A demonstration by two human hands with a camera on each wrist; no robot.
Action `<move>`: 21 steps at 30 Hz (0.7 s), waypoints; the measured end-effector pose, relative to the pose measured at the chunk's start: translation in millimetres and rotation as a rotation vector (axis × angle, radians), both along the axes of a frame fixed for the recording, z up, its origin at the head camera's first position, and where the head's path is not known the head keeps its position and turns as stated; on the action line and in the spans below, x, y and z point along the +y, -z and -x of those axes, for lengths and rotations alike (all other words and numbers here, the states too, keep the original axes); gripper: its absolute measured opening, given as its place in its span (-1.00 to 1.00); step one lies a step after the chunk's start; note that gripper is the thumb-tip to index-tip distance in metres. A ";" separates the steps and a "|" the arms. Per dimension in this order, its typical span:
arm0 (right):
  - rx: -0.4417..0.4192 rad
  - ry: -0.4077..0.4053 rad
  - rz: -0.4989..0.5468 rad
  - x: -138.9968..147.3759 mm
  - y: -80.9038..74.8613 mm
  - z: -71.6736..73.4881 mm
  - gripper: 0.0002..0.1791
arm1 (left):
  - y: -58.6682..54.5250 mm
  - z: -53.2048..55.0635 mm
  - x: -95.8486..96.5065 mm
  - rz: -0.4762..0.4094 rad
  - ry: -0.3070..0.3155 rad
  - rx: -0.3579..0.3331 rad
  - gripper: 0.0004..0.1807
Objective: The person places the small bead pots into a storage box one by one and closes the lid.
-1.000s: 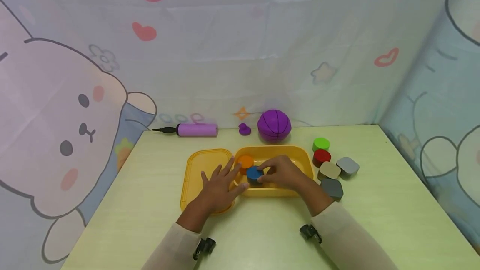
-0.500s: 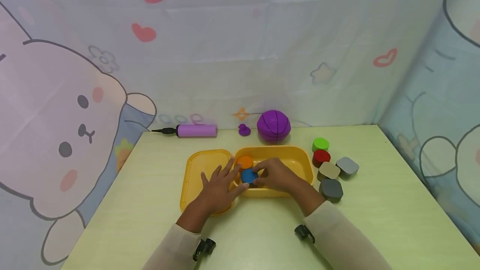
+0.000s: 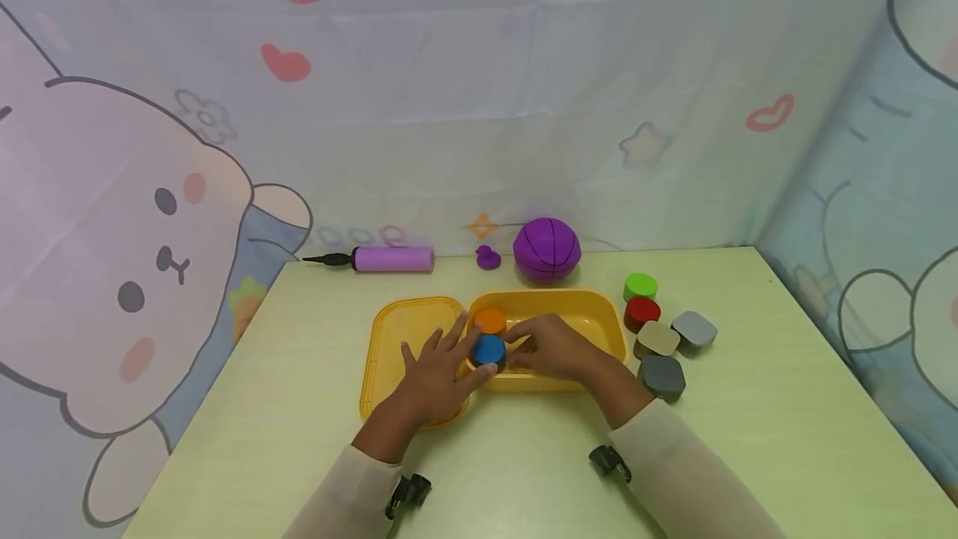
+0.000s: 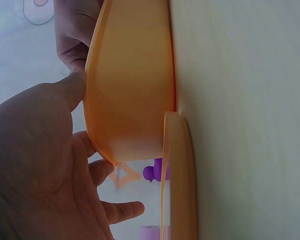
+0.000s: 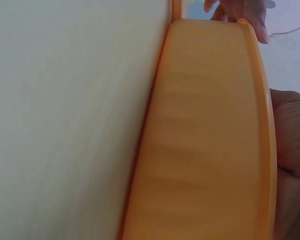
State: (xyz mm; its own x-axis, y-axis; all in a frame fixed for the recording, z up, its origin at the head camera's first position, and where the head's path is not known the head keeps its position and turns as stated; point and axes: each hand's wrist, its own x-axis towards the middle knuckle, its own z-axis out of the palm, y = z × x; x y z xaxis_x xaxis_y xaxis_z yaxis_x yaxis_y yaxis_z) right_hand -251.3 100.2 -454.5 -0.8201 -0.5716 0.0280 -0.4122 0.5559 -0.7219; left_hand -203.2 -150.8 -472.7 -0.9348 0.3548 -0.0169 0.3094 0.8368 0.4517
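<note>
A yellow rectangular box point(image 3: 599, 318) stands uncovered on the table. In its left end lie an orange round block point(image 3: 490, 320) and, in front of it, a blue-topped round block point(image 3: 488, 348). My left hand point(image 3: 432, 385), fingers spread, rests over the box's left rim; the left wrist view shows its thumb and fingertips along that rim point(image 4: 90, 100). My right hand point(image 3: 550, 348) is inside the box, its bent index finger and thumb at the right side of the blue block, not round it. The box wall hides most of the right hand in its own wrist view.
A yellow lid point(image 3: 397, 339) lies left of the box, partly under my left hand. To the right sit green point(image 3: 640, 286), red point(image 3: 642, 313), beige point(image 3: 658, 340), light grey point(image 3: 694, 331) and dark grey point(image 3: 662, 377) blocks. A purple ball point(image 3: 547, 249), toy duck point(image 3: 488, 257) and hand pump point(image 3: 392, 259) line the back.
The blue block has moved left within the box to the left end, in front of the orange one. My right hand followed it left and its fingertips have come off it. The left hand stayed put.
</note>
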 end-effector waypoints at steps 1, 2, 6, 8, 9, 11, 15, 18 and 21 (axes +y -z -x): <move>0.006 0.008 -0.002 2.0 -1.2 0.0 -0.68 | 0.2 0.3 0.2 0.003 0.000 0.001 -0.12; 0.006 0.020 0.001 4.2 -2.5 -0.3 -0.67 | 0.1 0.3 0.4 0.005 0.000 0.000 -0.12; 0.000 0.065 0.046 16.8 -4.5 -1.6 -0.63 | 0.1 0.0 1.2 0.017 0.000 0.000 -0.12; 0.019 0.094 0.069 24.5 -4.5 -3.0 -0.63 | -0.1 -0.1 1.3 0.017 0.002 0.000 -0.12; 0.036 0.106 0.079 28.8 -3.9 -3.5 -0.64 | 0.0 -0.1 1.3 0.017 0.003 0.000 -0.12; 0.072 0.131 0.101 37.2 -2.4 -4.4 -0.65 | -0.1 0.0 1.4 0.015 0.004 0.000 -0.12; 0.123 0.175 0.151 52.7 0.6 -6.5 -0.66 | -0.8 -0.2 1.3 0.015 -0.001 -0.003 -0.12; 0.140 0.214 0.192 63.6 -0.8 -9.9 -0.67 | -1.9 -0.9 1.3 0.007 -0.004 -0.007 -0.13; 0.160 0.265 0.231 74.0 -4.3 -13.8 -0.68 | -2.2 -0.9 1.4 0.000 -0.004 -0.009 -0.14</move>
State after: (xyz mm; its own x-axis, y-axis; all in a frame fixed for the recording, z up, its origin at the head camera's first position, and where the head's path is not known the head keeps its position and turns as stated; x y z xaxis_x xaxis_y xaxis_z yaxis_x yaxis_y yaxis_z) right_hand -237.5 174.2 -450.2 -0.9133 -0.3037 0.2713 -0.3937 0.4885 -0.7787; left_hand -202.3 -149.4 -470.6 -0.9361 0.3509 -0.0253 0.3019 0.8382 0.4541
